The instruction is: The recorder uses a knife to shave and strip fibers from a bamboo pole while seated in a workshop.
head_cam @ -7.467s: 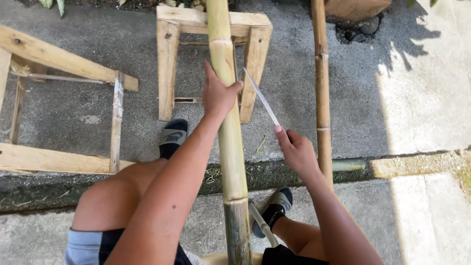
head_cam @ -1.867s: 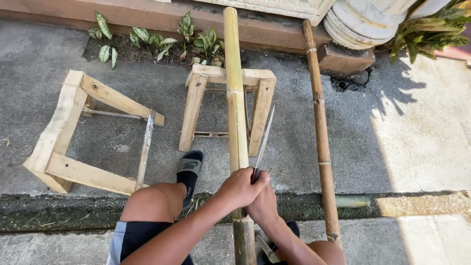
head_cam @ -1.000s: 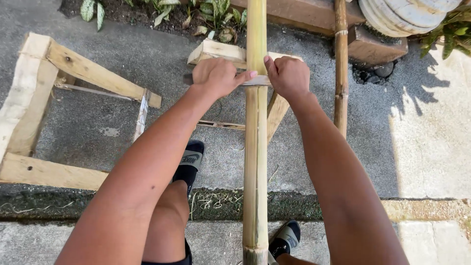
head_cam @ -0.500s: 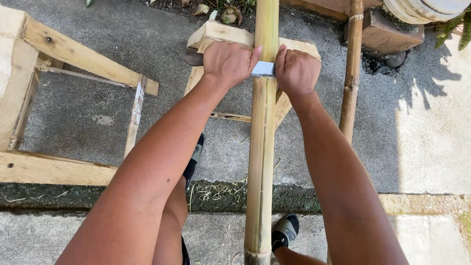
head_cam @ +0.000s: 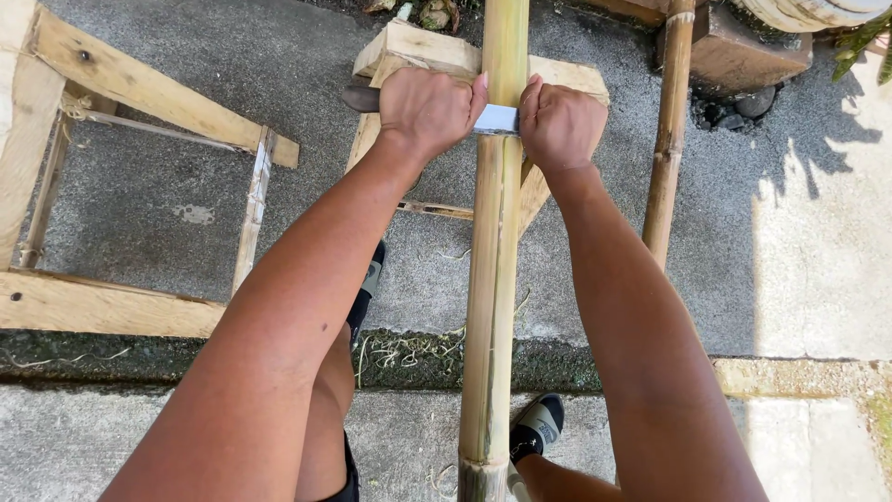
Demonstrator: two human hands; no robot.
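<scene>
While hands (head_cam: 432, 110) grip, blade (head_cam: 497, 118) (flat) crosses bamboo (head_cam: 492, 279).

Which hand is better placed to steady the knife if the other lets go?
Probably the left. The left hand wraps the dark handle of the knife, a full grip, while the right hand closes over the blade's far end across the bamboo pole, a poorer hold.

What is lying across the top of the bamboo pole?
A flat metal blade lies across the bamboo pole, gripped by the left hand and right hand. Its ends are mostly covered.
</scene>
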